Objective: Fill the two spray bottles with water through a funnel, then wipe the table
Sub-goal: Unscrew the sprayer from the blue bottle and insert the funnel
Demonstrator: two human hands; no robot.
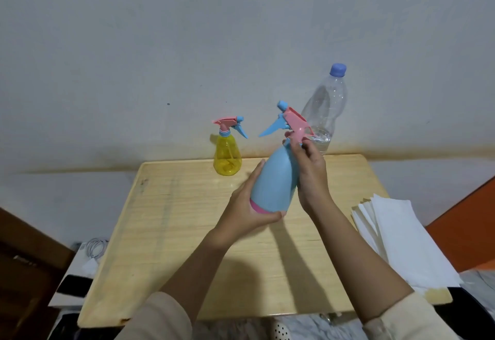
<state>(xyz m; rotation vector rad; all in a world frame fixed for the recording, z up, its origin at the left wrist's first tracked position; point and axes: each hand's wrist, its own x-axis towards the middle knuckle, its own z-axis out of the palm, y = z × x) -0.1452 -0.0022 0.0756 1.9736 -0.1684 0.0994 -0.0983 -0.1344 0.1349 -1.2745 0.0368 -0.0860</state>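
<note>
Hands shared the blue spray bottle [276, 181], tilted over the surface [187, 232]: the left hand [249, 205] cupped its base to steady it while the right hand [310, 176] pinched its spray head [297, 122] at the neck, seemingly to unscrew it for filling, the yellow spray bottle [227, 157] and water bottle [324, 109] standing behind.
</note>
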